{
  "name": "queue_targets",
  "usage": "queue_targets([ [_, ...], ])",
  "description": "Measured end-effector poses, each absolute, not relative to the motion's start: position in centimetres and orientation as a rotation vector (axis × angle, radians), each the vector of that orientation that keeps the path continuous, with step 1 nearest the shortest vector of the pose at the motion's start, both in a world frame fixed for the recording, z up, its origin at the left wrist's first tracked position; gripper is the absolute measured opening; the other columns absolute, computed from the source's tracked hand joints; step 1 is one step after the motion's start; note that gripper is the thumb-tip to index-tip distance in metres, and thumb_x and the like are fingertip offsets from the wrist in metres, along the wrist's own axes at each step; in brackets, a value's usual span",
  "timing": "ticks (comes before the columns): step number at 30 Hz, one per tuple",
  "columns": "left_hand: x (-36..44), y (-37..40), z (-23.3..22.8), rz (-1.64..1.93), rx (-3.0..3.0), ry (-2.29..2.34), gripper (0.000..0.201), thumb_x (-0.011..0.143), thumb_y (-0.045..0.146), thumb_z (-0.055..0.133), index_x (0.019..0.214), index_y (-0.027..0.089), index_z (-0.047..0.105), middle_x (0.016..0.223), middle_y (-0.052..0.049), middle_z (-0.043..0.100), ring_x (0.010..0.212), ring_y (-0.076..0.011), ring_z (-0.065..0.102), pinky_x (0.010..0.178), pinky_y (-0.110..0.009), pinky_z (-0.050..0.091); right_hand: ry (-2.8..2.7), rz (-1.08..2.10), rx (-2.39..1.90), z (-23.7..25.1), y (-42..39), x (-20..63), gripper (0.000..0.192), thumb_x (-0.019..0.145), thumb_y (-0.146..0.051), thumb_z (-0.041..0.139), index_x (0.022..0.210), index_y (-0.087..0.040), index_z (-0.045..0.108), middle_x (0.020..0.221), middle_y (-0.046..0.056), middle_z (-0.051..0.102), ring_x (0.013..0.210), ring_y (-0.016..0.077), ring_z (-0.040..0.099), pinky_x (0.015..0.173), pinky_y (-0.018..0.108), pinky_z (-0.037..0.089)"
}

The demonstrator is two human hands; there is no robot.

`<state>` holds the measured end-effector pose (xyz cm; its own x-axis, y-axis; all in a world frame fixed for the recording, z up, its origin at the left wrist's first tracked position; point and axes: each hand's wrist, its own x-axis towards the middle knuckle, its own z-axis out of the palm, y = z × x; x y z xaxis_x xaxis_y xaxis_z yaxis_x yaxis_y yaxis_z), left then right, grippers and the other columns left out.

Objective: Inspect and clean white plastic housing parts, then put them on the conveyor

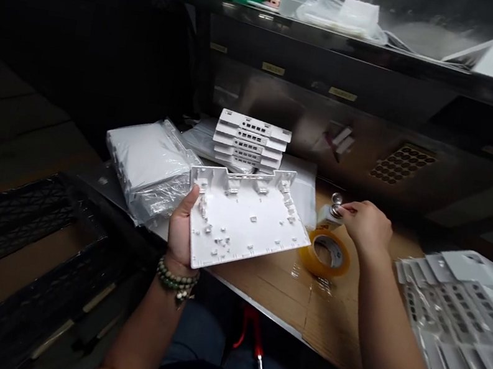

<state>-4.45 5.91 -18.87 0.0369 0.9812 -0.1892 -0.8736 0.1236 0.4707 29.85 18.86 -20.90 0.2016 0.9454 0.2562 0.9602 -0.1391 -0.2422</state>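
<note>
While bagged white plastic panels (148,168) lie far left, left hand (182,224) grips flat white plastic plate with moulded clips (245,219), raised over brown cardboard-topped bench (285,292). Yellow tape roll (325,254) beside. Right hand (367,225) pinches small silver-capped bottle (332,213) just above roll.

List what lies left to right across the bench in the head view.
Bagged white parts → left hand holding a white plastic panel → tape roll → right hand → row of white panels.
</note>
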Motion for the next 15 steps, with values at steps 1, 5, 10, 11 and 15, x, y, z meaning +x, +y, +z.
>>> queue_targets([
  [1,-4.4,6.0,-18.8,1.431,0.261,0.510,0.060,0.099,0.057,0.042,0.137,0.015,0.062,0.133,-0.015,0.071,0.136,-0.0431,0.055,0.114,-0.066,0.040,-1.776,-0.068,-2.112,-21.0,18.7,29.9,0.019,0.089,-0.033,0.067,0.096,-0.023,0.081,0.109,0.012,0.073,0.092,0.0299,0.067,0.075,0.040,0.045],
  [5,-4.2,6.1,-18.7,1.373,0.273,0.451,0.063,0.100,0.056,0.038,0.141,0.014,0.058,0.136,-0.016,0.069,0.135,-0.0435,0.055,0.115,-0.067,0.039,-1.543,-0.009,-1.812,-21.3,17.0,29.2,0.022,0.090,-0.037,0.065,0.099,-0.019,0.073,0.105,0.012,0.073,0.092,0.0287,0.069,0.084,0.044,0.050],
  [10,-4.3,6.3,-19.3,1.365,0.249,0.446,0.061,0.101,0.055,0.037,0.144,0.014,0.056,0.135,-0.015,0.070,0.134,-0.0425,0.057,0.115,-0.065,0.040,-1.328,0.498,-1.372,-21.9,13.4,26.8,0.042,0.094,-0.056,0.061,0.113,-0.019,0.056,0.095,0.008,0.077,0.068,0.0174,0.069,0.056,0.027,0.051],
  [11,-4.4,6.3,-19.4,1.362,0.249,0.444,0.061,0.101,0.055,0.039,0.144,0.015,0.055,0.135,-0.015,0.070,0.134,-0.0425,0.057,0.114,-0.065,0.040,-1.295,0.627,-1.274,-21.9,12.6,26.3,0.043,0.092,-0.056,0.066,0.111,-0.019,0.056,0.093,0.007,0.077,0.067,0.0165,0.068,0.054,0.026,0.050],
  [15,-4.0,6.2,-19.4,1.356,0.185,0.437,0.058,0.100,0.051,0.045,0.145,0.015,0.055,0.132,-0.016,0.072,0.131,-0.0408,0.060,0.113,-0.062,0.043,-1.340,0.791,-1.164,-20.8,8.7,24.0,0.028,0.093,-0.044,0.072,0.106,-0.020,0.065,0.094,0.006,0.077,0.073,0.0148,0.068,0.060,0.025,0.053],
])
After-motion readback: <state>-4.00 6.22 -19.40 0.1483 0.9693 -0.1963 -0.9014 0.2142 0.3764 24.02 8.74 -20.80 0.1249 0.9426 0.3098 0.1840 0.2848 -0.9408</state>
